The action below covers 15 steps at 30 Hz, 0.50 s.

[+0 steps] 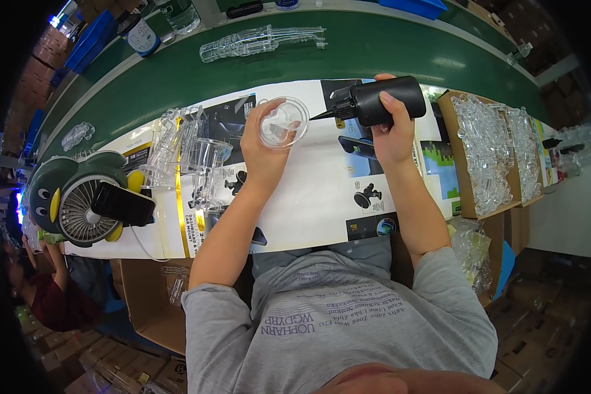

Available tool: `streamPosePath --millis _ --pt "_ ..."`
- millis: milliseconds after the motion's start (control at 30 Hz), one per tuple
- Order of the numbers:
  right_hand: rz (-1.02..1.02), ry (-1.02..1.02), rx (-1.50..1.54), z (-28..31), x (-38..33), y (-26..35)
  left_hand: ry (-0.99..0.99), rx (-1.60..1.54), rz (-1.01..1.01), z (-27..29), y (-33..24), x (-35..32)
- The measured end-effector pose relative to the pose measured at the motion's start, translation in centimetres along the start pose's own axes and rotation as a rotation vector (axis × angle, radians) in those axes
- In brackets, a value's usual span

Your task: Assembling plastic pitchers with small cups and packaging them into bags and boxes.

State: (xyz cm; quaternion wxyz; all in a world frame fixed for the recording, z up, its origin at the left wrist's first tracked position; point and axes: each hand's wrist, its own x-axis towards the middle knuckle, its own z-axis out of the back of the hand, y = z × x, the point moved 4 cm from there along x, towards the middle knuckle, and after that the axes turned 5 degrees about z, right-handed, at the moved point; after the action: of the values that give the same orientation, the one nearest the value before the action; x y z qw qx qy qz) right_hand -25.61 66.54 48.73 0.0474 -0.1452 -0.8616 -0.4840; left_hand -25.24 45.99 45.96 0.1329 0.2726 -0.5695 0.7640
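My left hand (264, 152) is closed round a clear plastic cup (284, 123), its round rim turned up toward me. In my right hand (394, 128) lies a black squeeze bottle (391, 101), tipped on its side. The bottle's thin black nozzle (323, 115) points left, its tip at or very near the cup's rim; whether they touch I cannot tell. Both are held above a printed sheet (308, 190) covering the bench. Left of my left hand stand several clear plastic parts (207, 164).
A green animal-shaped fan (79, 197) with a black phone (123, 202) in front is at the left. Clear parts fill a cardboard box (469, 190) on the right. A long clear assembly (262, 43) lies on the green bench (387, 46). Another person (52, 289) sits far left.
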Motion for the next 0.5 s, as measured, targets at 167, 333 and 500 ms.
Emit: streamPosePath --millis 167,333,500 --pt "0.006 0.016 -0.011 0.08 0.03 0.18 0.007 0.005 -0.009 -0.07 -0.24 0.04" --pt "0.005 0.032 0.0 -0.32 -0.09 0.21 -0.013 0.018 -0.004 0.02 -0.05 0.03" --pt "0.012 0.058 0.002 -0.56 -0.11 0.27 -0.017 0.023 -0.009 0.03 -0.04 0.11"
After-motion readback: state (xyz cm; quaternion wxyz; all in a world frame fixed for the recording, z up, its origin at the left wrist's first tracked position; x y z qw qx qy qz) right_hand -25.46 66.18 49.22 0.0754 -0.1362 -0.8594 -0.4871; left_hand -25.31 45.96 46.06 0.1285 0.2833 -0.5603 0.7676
